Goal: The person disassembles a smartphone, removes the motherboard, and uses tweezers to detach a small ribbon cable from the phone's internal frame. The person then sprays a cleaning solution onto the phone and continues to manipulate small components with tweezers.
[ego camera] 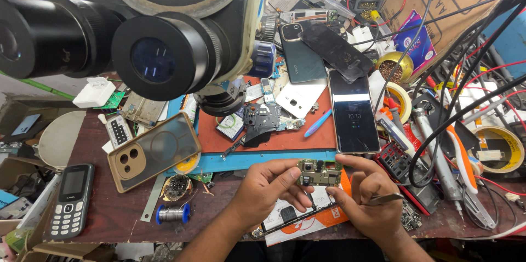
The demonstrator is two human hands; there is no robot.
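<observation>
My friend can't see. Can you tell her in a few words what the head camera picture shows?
Two bare hands hold a small green circuit board between them above a cluttered repair bench; the left hand pinches its left edge, and the right hand touches its right edge while holding metal tweezers. A microscope looms above, with phones, cases and tools scattered around.

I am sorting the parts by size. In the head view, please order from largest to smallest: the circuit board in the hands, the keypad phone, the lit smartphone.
1. Lit smartphone.
2. Keypad phone, shorter.
3. Circuit board, clearly smallest, held between left hand and right hand.
</observation>
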